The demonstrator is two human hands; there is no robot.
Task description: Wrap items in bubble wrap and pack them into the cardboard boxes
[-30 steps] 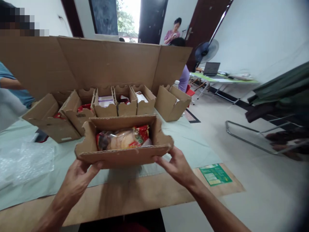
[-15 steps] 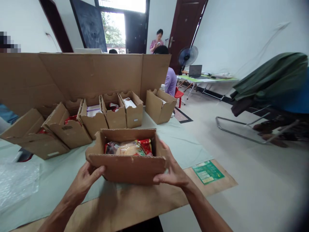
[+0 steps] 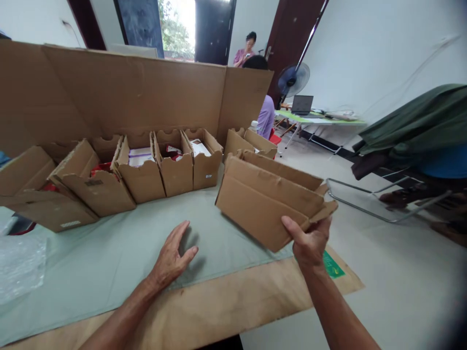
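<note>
My right hand [image 3: 312, 240] grips the near right corner of a brown cardboard box [image 3: 260, 204], thumb on its front wall. The box is tilted, and its inside is hidden from this angle. To the left, my left hand [image 3: 175, 255] hovers over the pale green cloth [image 3: 146, 248], holding nothing, its thumb and fingers apart. Beyond it stands a row of open cardboard boxes, among them one with a white and purple packet [image 3: 141, 156] and one with a white item [image 3: 200, 148] inside.
A tall cardboard panel [image 3: 138, 92] stands behind the row. Another box [image 3: 235, 141] is behind the held one. Bubble wrap [image 3: 22, 265] lies at the left, a green label [image 3: 332, 266] near the table's right corner. A chair with a dark jacket [image 3: 412, 126] stands on the right.
The box has moved from in front of me to the right and turned, now in my right hand alone. My left hand has let go of it. The view has tipped down slightly.
</note>
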